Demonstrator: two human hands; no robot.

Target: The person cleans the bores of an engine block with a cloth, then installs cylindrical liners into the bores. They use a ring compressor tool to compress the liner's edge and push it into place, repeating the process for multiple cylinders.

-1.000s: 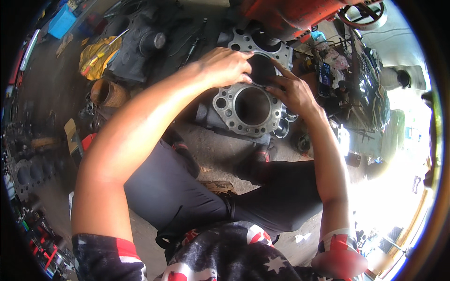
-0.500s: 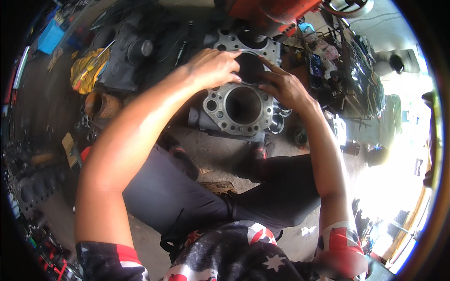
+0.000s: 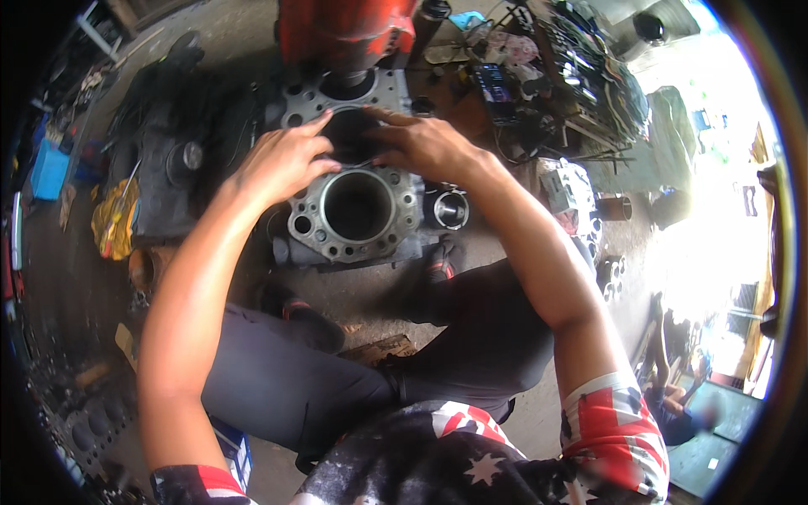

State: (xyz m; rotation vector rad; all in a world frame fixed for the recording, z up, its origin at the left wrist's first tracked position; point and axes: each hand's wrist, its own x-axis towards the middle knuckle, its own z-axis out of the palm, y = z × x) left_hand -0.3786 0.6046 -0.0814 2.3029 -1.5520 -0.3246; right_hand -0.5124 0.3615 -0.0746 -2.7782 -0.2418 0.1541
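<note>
A grey metal engine block (image 3: 324, 244) with several round cylinder bores stands on the floor in front of me. My left hand (image 3: 290, 158) lies at the left rim of the middle bore, its index finger and thumb spread along the edge. From the other side my right hand (image 3: 429, 147) reaches to the same bore, fingers stretched over its dark opening and right rim. Neither hand appears to grip anything; the right fingertips are hard to make out in the shadow. The nearest bore (image 3: 358, 206) lies uncovered, with a bright ring around it.
A red machine (image 3: 345, 34) hangs over the block's far end. Beside the block stands a metal cylinder (image 3: 451, 209). At left are a blue box (image 3: 50, 168), a yellow cloth (image 3: 116, 215) and dark castings. A phone (image 3: 495, 91) lies far right; another person (image 3: 677, 408) is at lower right.
My view has swung, so the block and machine sit farther left in the picture. Both hands stay at the middle bore with fingers spread. Another person has come into view at lower right.
</note>
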